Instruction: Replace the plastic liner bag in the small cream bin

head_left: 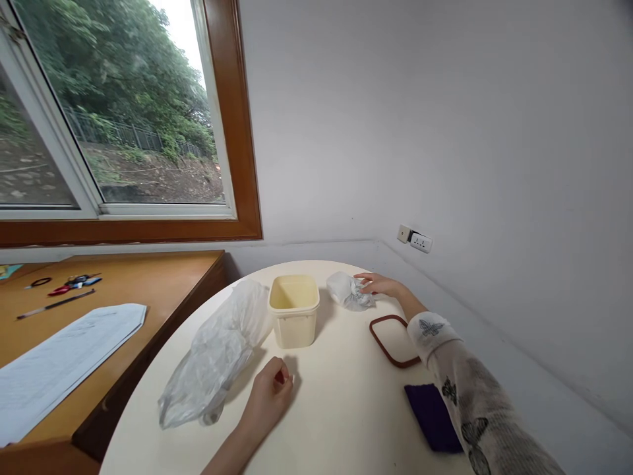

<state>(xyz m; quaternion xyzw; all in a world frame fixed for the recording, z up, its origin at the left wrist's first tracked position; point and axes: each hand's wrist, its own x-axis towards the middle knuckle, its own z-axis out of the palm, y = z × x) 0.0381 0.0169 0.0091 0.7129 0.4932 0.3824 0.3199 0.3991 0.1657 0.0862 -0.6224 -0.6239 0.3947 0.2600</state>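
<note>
Right hand (378,284) is touching the knotted side of a small plastic bag (346,289) at the far part of the round surface (356,402); fingers are spreading over it, though whether they are gripping, cannot tell. Left hand (270,389) is resting nearer the body, fingers curling in, gap to the thumb narrow. A pale yellow tub (295,328) is standing upright between the 2 bags, its open top showing; its visible sides are looking plain. The large plastic bag (212,356) is lying crumpled on the left, clear film. A brown frame (382,347) is lying flat beside the right sleeve (475,389), a purple cloth (431,419) nearer, partly under the arm's outline. The sleeve is showing butterfly prints. On the wooden surface (163,277), papers (74,363) are carrying faint marks, too pale to read.
</note>
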